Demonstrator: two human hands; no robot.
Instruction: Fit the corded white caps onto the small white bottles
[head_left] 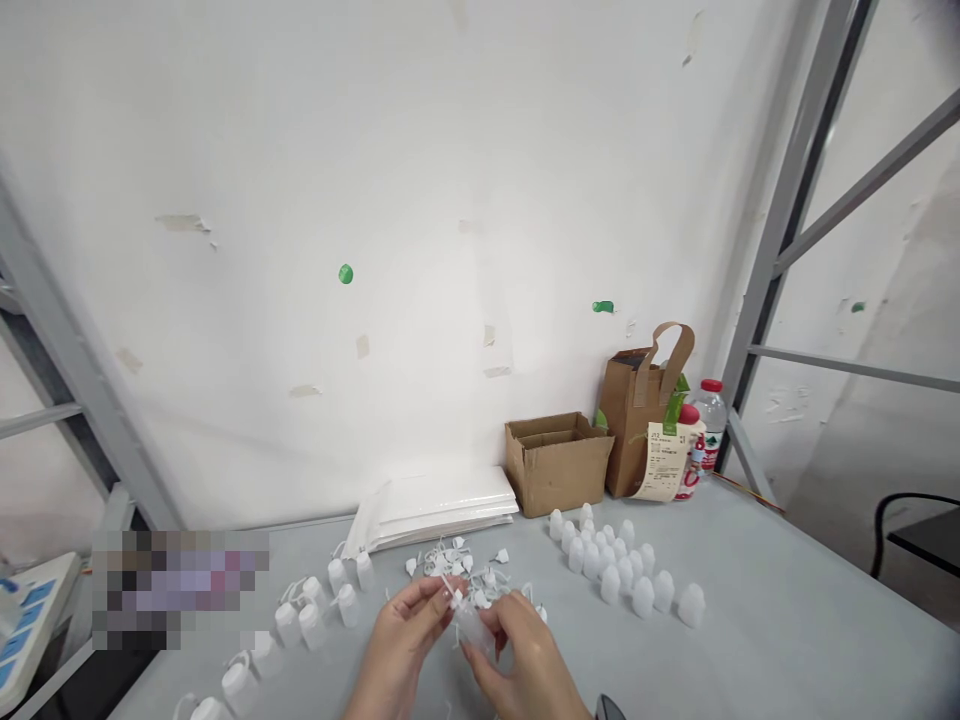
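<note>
Pinching small plastic bottle [474, 622] with left hand [401, 640] and right hand [525, 655]; tethered bottles [311, 612] seemingly done; plain bottles [622, 572], loose caps [457, 558] remaining.

A pixelated patch [180, 590] at nine o'clock of the hands hides whatever lies there. The left hand [401, 640] and right hand [525, 660] are cut at the wrist by the bottom edge. Their fingers cover much of a blurred small clear bottle [472, 625]. At four o'clock of the right hand, a dark object [609, 708] is mostly cropped. The print on the receipt [660, 460] is too small to read.
</note>
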